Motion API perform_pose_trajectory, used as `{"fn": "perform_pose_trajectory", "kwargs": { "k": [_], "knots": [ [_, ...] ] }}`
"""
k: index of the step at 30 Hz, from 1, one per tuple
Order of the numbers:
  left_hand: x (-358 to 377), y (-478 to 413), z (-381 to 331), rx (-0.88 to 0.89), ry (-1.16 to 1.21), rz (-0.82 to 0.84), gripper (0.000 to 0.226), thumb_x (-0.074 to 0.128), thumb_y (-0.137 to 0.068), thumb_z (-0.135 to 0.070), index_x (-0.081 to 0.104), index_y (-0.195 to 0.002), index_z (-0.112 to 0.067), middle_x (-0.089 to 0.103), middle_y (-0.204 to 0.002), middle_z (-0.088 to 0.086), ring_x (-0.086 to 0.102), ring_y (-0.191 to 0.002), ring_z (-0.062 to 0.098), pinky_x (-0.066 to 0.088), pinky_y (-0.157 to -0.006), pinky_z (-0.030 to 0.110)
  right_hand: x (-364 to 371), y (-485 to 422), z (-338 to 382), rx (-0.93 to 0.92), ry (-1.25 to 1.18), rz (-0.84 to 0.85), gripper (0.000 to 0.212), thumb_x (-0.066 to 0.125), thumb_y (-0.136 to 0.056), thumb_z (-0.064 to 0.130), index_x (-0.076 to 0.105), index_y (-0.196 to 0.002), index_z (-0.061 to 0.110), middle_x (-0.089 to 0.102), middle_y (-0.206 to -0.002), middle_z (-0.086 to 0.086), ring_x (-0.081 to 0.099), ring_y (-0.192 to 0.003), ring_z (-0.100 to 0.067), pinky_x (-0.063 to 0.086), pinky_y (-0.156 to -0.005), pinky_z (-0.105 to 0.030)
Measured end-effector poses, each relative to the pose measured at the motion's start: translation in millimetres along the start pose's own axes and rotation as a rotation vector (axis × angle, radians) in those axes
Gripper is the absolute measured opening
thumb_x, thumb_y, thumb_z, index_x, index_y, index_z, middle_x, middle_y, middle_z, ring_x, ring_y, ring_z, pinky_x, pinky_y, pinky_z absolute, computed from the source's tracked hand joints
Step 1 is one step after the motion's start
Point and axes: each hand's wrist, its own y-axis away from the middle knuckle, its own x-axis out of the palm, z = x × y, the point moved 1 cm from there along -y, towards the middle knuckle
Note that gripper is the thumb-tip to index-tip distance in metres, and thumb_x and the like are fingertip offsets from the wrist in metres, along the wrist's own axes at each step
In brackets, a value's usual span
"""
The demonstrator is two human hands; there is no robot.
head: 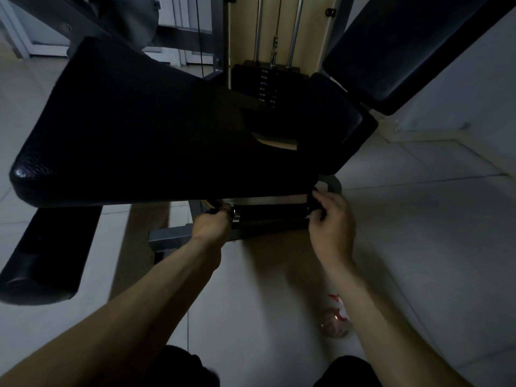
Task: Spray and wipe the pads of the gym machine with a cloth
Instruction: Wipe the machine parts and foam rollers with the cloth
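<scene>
Low under the machine, both hands work at a dark roller pad (272,216) beneath the big seat pad (156,129). The left hand (212,223) is clenched around the roller's left end, by a small metal cap; the right hand (331,219) is curled at the right end, fingers pinching something dark, though whether that is a cloth or the roller's own edge cannot be told in this dim light. No cloth shows plainly anywhere. Near the right forearm, on the tiled floor (418,247), lies a clear bottle with red markings (336,319), probably the spray, out of either hand. Further out, a second long pad (47,258) hangs left of the left arm, and a back pad (405,48) rises beyond the right hand beside the weight stack (266,85).

The risks, as judged from here: the roller may spin under pressure, so a wipe skids and misses patches; knuckles could catch on the metal frame close above; a shifting knee or elbow could knock the bottle over; and gloom could hide missed spots.
</scene>
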Motion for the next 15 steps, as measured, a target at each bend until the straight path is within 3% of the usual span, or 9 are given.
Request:
{"fn": "perform_pose_trajectory", "kwargs": {
  "k": [2, 4, 5, 6, 8, 9, 10, 12, 15],
  "knots": [
    [-1, -1, 0, 0.003, -0.005, -0.012, 0.040, 0.052, -0.107, -0.029, 0.054, -0.137, -0.002, 0.062, -0.119, 0.014, 0.056, -0.096, 0.018, 0.052, -0.089, 0.038, 3, -2, 30, -0.057, -0.094, -0.063, 0.039, 0.064, -0.084, -0.003, 0.070, -0.120, 0.011, 0.061, -0.126, -0.007, 0.058, -0.118, -0.018, 0.043, -0.097, -0.012],
    [-1, -1, -1, 0.008, -0.023, 0.001, 0.039, 0.052, -0.107, -0.028, 0.054, -0.136, -0.002, 0.062, -0.119, 0.010, 0.053, -0.085, 0.012, 0.044, -0.071, 0.026, 18, 8, 59, -0.142, -0.204, -0.070, 0.030, 0.066, -0.081, -0.003, 0.070, -0.108, 0.010, 0.059, -0.123, -0.007, 0.057, -0.117, -0.015, 0.047, -0.099, -0.017],
    [-1, -1, -2, 0.013, -0.029, 0.008, 0.038, 0.052, -0.107, -0.028, 0.055, -0.134, -0.002, 0.061, -0.118, 0.010, 0.050, -0.081, 0.010, 0.041, -0.073, 0.025, 26, 13, 67, -0.072, -0.305, -0.075, 0.027, 0.068, -0.082, -0.001, 0.070, -0.104, 0.013, 0.060, -0.122, -0.006, 0.058, -0.116, -0.015, 0.052, -0.099, -0.024],
    [-2, 0, -4, 0.019, -0.043, 0.013, 0.038, 0.052, -0.107, -0.029, 0.055, -0.133, -0.002, 0.061, -0.119, 0.010, 0.049, -0.080, 0.009, 0.042, -0.078, 0.026, 32, 20, 69, 0.123, -0.456, -0.096, 0.025, 0.071, -0.084, 0.002, 0.071, -0.103, 0.019, 0.062, -0.120, -0.005, 0.061, -0.114, -0.018, 0.056, -0.097, -0.035],
    [-8, 3, -6, 0.038, -0.133, 0.030, 0.039, 0.052, -0.106, -0.034, 0.058, -0.129, -0.003, 0.063, -0.120, 0.010, 0.050, -0.080, 0.009, 0.047, -0.086, 0.031, 31, 37, 67, 0.803, -0.846, -0.184, 0.020, 0.071, -0.090, 0.008, 0.070, -0.101, 0.025, 0.068, -0.110, -0.005, 0.066, -0.103, -0.023, 0.058, -0.092, -0.046],
    [-13, 4, -6, 0.040, -0.201, 0.056, 0.042, 0.051, -0.106, -0.039, 0.061, -0.126, -0.004, 0.066, -0.120, 0.009, 0.054, -0.083, 0.010, 0.047, -0.085, 0.034, 30, 50, 64, 1.123, -1.001, -0.148, 0.013, 0.067, -0.093, 0.010, 0.069, -0.098, 0.021, 0.069, -0.102, -0.005, 0.066, -0.094, -0.023, 0.056, -0.087, -0.041],
    [-19, 5, -6, 0.025, -0.276, 0.105, 0.047, 0.050, -0.104, -0.047, 0.064, -0.122, -0.006, 0.069, -0.119, 0.006, 0.059, -0.089, 0.013, 0.046, -0.082, 0.035, 29, 63, 62, 1.327, -1.119, -0.067, 0.008, 0.063, -0.095, 0.011, 0.069, -0.096, 0.015, 0.067, -0.094, -0.006, 0.064, -0.085, -0.023, 0.052, -0.079, -0.036],
    [-28, 13, -4, -0.030, -0.432, 0.272, 0.055, 0.047, -0.099, -0.062, 0.068, -0.115, -0.015, 0.074, -0.114, -0.001, 0.066, -0.101, 0.016, 0.045, -0.084, 0.037, 25, 83, 62, 1.442, -1.266, 0.040, 0.015, 0.056, -0.094, 0.010, 0.068, -0.103, 0.005, 0.064, -0.090, -0.010, 0.061, -0.080, -0.025, 0.047, -0.072, -0.034],
    [-23, 26, 3, -0.023, -0.570, 0.517, 0.046, 0.066, -0.090, -0.059, 0.064, -0.122, -0.025, 0.070, -0.118, -0.006, 0.066, -0.108, 0.013, 0.051, -0.087, 0.034, 21, 90, 67, 1.405, -1.413, 0.109, 0.025, 0.052, -0.099, 0.014, 0.068, -0.115, 0.003, 0.071, -0.104, -0.018, 0.067, -0.099, -0.034, 0.052, -0.086, -0.041]
  ]
}}
